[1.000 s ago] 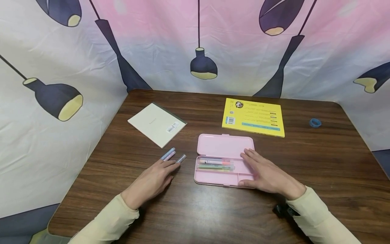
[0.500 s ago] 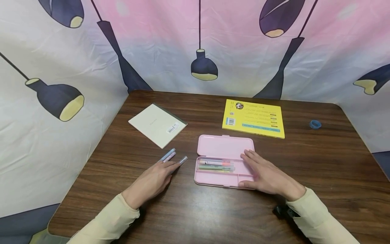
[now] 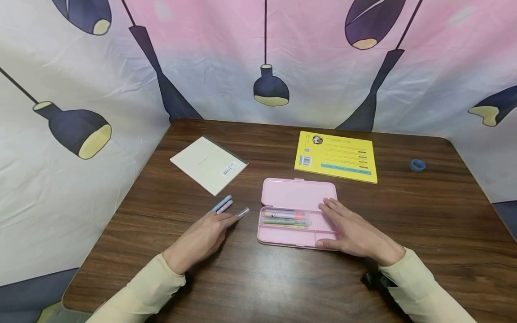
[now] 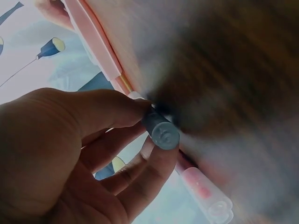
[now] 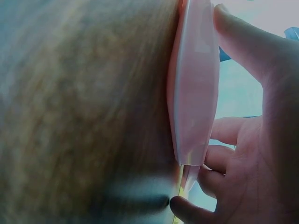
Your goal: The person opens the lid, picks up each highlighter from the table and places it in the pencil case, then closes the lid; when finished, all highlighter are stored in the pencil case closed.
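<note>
In the head view my left hand pinches a slim pen between thumb and fingers, low over the table. Its blunt grey end faces the camera in the left wrist view. Just beyond that hand lie a blue pen and a pale purple pen, partly hidden by the fingers. My right hand rests on the right end of an open pink pencil case, fingers fairly straight; its thumb touches the case's near edge. Several pens lie in the case's long compartment.
A cream notebook lies at the back left of the wooden table. Behind the case is a yellow book, and farther right a blue ring-shaped roll. A lamp-patterned cloth hangs behind.
My left hand has shifted the pinched pen slightly to the right, toward the pencil case. My right hand and the case have stayed in place.
</note>
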`<action>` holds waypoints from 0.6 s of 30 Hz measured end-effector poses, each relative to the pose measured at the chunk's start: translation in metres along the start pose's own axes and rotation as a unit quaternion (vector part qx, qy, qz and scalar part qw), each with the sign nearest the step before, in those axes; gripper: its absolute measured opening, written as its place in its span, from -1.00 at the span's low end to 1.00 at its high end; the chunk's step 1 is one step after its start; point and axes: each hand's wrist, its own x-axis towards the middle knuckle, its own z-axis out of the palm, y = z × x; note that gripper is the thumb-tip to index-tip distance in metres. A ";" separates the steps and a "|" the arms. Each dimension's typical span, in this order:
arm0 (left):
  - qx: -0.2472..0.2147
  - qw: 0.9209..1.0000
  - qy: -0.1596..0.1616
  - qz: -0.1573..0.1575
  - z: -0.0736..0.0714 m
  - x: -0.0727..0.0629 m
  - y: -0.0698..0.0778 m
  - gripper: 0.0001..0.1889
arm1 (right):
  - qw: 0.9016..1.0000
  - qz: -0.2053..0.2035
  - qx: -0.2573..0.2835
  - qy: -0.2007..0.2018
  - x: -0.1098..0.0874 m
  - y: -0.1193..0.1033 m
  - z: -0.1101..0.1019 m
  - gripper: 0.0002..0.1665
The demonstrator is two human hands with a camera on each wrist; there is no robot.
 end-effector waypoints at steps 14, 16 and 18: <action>-0.012 1.000 0.027 0.006 -0.008 0.003 0.004 -0.48 | 1.000 -0.002 0.003 0.000 0.001 0.000 0.000 0.22; -0.006 0.999 0.034 0.013 -0.011 0.005 0.005 -0.47 | 1.000 -0.002 0.003 0.000 0.001 0.000 -0.001 0.22; -0.001 0.999 0.038 0.018 -0.014 0.009 0.007 -0.47 | 1.000 -0.001 0.003 -0.001 0.001 0.000 0.000 0.22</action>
